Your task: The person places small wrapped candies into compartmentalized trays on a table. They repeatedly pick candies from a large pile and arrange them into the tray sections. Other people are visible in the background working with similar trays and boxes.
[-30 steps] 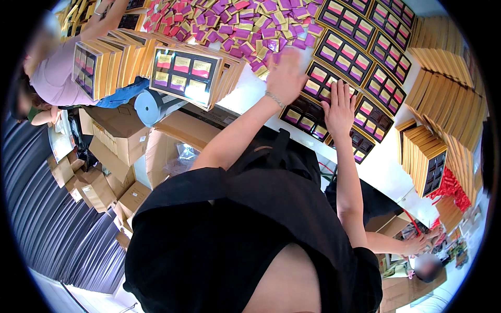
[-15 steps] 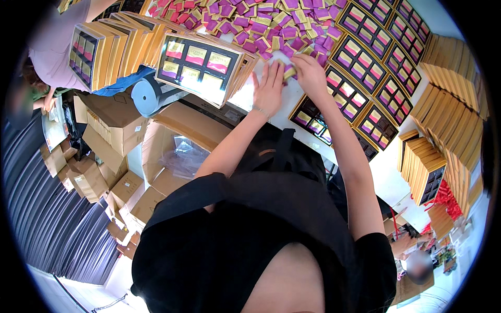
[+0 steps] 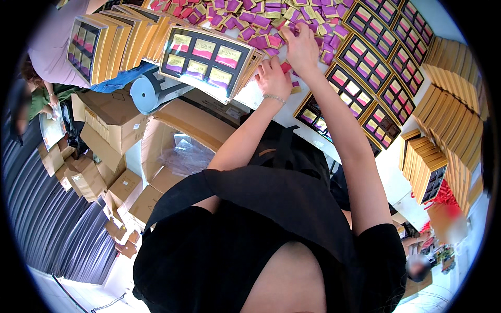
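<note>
A heap of small wrapped chocolates in purple, pink and gold spreads over the white table in front of me. My right hand reaches to the heap's near edge, its fingertips bent together among the pieces; what they grip is hidden. Closer to me is my left hand, fingers curled down at the tabletop, with a red wrapped chocolate beside its thumb. Anything under those fingers is out of sight. On the right lie open gold-edged boxes holding chocolates in dark compartments.
Clear-fronted filled boxes stand in a row at left. Stacked gold-edged boxes line the far right. A grey round-ended fixture juts from the table's left edge, above an open carton with clear plastic. Other people work on both sides.
My right hand has moved forward and slightly left into the heap. My left hand has drawn back a little, its straight fingers now curled. The chocolate piece between them is no longer held there.
</note>
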`<act>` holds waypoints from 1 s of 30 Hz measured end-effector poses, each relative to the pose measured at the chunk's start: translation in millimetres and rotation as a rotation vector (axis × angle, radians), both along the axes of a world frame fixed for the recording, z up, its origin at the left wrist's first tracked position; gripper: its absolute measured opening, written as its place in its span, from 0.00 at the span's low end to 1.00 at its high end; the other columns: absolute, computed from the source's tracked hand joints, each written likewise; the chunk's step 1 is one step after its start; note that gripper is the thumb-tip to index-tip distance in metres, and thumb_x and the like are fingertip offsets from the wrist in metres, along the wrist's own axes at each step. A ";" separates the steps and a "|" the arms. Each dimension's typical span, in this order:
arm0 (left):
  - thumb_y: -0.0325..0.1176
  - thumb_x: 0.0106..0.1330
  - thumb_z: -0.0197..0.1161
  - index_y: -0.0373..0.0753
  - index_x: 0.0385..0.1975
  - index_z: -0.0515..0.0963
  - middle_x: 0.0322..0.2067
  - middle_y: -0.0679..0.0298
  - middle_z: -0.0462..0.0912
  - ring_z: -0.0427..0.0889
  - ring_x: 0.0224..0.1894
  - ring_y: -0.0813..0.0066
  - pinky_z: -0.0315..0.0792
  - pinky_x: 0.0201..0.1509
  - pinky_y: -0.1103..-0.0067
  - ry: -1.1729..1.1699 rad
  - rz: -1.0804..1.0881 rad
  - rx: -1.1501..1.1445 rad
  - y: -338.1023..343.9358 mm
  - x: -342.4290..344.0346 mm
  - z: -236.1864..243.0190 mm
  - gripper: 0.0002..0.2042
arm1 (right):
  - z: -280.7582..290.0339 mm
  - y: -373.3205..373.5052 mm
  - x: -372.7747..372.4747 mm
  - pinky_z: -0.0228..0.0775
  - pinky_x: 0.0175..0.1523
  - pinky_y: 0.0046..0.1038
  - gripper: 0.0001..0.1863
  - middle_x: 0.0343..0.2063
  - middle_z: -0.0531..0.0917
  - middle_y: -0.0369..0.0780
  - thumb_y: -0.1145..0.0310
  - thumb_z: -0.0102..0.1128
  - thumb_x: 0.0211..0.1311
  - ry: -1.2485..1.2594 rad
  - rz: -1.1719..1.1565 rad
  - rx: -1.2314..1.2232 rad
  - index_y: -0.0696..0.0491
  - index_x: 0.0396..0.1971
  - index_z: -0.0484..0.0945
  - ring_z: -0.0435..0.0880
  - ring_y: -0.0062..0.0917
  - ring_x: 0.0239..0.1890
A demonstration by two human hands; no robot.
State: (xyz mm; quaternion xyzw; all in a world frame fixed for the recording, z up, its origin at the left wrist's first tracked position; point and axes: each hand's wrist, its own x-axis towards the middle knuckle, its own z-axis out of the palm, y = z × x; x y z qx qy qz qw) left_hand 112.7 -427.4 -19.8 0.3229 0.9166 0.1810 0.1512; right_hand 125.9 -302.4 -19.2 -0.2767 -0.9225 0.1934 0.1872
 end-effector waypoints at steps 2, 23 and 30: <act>0.35 0.49 0.67 0.39 0.48 0.68 0.44 0.55 0.69 0.68 0.51 0.51 0.64 0.52 0.58 -0.026 0.022 -0.047 6.7 -0.1 -1.3 0.25 | -4.5 -6.1 -4.8 0.70 0.43 0.37 0.14 0.39 0.72 0.40 0.71 0.58 0.48 0.100 0.061 -0.014 0.46 0.37 0.80 0.73 0.35 0.43; 0.22 0.57 0.62 0.32 0.40 0.75 0.34 0.64 0.82 0.80 0.35 0.82 0.74 0.40 0.85 -0.948 -0.086 0.574 -20.8 39.7 32.9 0.11 | 41.4 -52.9 226.0 0.79 0.44 0.22 0.10 0.34 0.81 0.40 0.80 0.59 0.58 0.579 -0.632 -1.590 0.60 0.40 0.74 0.83 0.24 0.35; 0.25 0.56 0.60 0.46 0.48 0.78 0.31 0.61 0.82 0.80 0.33 0.64 0.75 0.38 0.74 -0.370 -0.616 0.386 -10.6 39.1 24.6 0.17 | 27.5 -86.6 238.1 0.73 0.41 0.24 0.07 0.37 0.77 0.39 0.82 0.61 0.49 0.448 -0.636 -0.644 0.55 0.29 0.82 0.79 0.27 0.39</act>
